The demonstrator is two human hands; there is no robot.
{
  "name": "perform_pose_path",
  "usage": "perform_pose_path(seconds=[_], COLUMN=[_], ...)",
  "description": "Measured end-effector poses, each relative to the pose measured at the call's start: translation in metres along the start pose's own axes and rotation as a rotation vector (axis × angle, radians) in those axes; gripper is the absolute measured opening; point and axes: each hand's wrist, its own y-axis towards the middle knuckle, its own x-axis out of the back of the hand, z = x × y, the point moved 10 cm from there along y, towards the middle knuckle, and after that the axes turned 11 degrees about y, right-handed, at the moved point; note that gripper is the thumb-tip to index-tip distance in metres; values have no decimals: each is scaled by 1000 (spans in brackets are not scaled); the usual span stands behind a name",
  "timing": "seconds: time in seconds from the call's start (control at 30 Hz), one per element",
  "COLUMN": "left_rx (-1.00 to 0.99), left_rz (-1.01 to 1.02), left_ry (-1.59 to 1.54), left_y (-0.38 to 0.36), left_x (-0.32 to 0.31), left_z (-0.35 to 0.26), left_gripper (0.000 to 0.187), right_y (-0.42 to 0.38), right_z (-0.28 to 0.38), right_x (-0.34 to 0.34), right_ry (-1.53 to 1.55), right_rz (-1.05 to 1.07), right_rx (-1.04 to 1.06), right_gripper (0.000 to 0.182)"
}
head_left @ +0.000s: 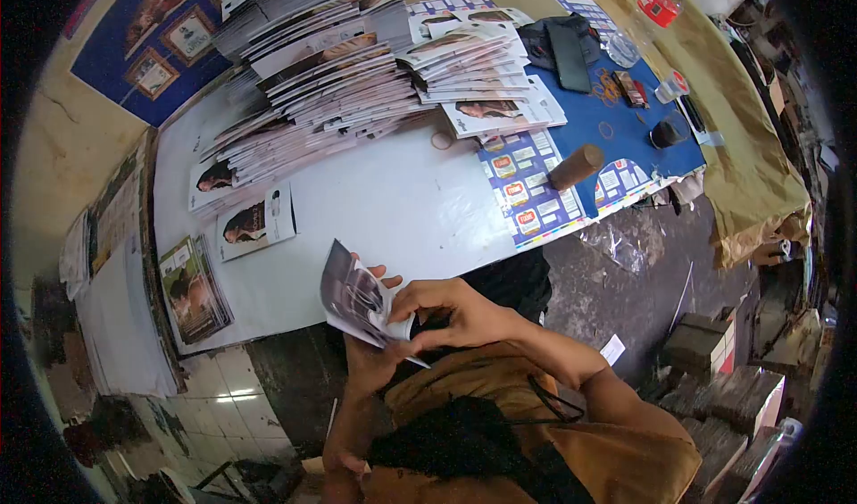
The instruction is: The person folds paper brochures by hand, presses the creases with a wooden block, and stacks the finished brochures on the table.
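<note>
A thin printed booklet [350,294] is held partly open just off the table's near edge, in front of my body. My left hand [368,363] supports it from below and behind, with fingertips showing past its far edge. My right hand [460,315] has thumb and fingers closed on the right edge of its pages, which curl there. On the table beyond lies a single booklet with a dark-haired figure on its cover [259,222]. Behind that stand large leaning stacks of similar booklets [335,93].
The white table [393,196] carries a green-covered booklet pile [192,294] at the left. On the right are a brown cylinder [577,166], a phone [568,58], rubber bands [610,89], a dark jar [669,131] and a plastic bottle [661,2]. Bundled paper stacks [736,397] stand at lower right.
</note>
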Motion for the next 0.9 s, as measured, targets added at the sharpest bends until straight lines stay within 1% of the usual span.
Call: perform_pose_path(seconds=[0.1, 0.13, 0.2, 0.23, 0.3, 0.37, 0.4, 0.5, 0.53, 0.57, 0.6, 0.63, 0.67, 0.7, 0.73, 0.77, 0.83, 0.87, 0.9], left_rx=[82, 48, 18, 3, 32, 77, 77, 101, 126, 189, 306, 279, 125, -31, -174, -308, -649, -635, -681], left_rz=[-64, -52, -25, -10, -7, -43, -40, 13, 7, -14, 36, 39, 38, 62, 110, 241, 458, 529, 571], left_ry=[-6, 16, 13, 11, -4, -15, -50, -43, -105, -107, -65, 50, 221, 392, 556, 732, 1016, 1119, 1169], left_y=[4, 6, 6, 6, 6, 5, 5, 5, 4, 0, -15, -13, -4, 2, 4, 13, 21, 23, 23], left_x=[8, 9, 5, 1, -4, -3, -2, -3, -3, 7, 27, 35, 33, 30, 24, 14, -3, -6, -11], left_z=[7, 7, 10, 10, 12, 16, 18, 15, 13, 23, 59, 51, 15, -16, -40, -54, -78, -68, -62], left_gripper=[102, 91, 89, 88, 85, 83, 78, 85, 80, 79, 81, 84, 88, 91, 95, 95, 97, 97, 96], right_y=[-2, -3, -4, -4, -7, -9, -9, -16, -16, -16, -10, -6, -8, -10, -10, -11, -6, -6, -4], right_z=[-6, -7, -7, -9, -16, -22, -25, -49, -45, -42, -20, 6, 15, 16, 17, 16, 24, 26, 26], right_x=[4, 6, 9, 8, 6, 7, 8, 9, 13, 19, 30, 39, 50, 63, 73, 82, 86, 87, 93], right_ry=[46, 54, 78, 63, 33, 84, 110, 367, 356, 360, 118, -124, -383, -469, -335, -203, -62, -7, 132], right_rz=[-73, -81, -140, -140, -139, -196, -221, -217, -266, -276, -291, -304, -296, -287, -320, -350, -166, -49, -50], right_rx=[-72, -106, -141, -141, -139, -160, -170, -270, -297, -279, -134, 14, -33, -107, -170, -234, -72, -56, -61], right_gripper=[20, 16, 11, 11, 12, 15, 18, 27, 33, 27, 24, 21, 10, 7, 13, 19, 34, 52, 63])
